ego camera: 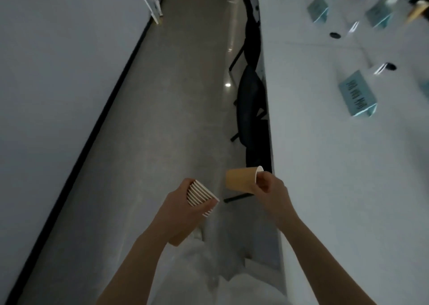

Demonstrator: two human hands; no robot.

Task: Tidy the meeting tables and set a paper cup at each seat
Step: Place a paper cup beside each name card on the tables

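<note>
From the head camera, the left hand [183, 208] is curled round a nested stack of cups [200, 195], rims facing right, probably kept as the supply. The right hand [267, 186] pinches one brown paper cup [240, 179] by its rim, lying sideways in the air, apart from the stack and just beside the white desk [348, 165], likely bound for the seat by the nearest name card [357, 93].
</note>
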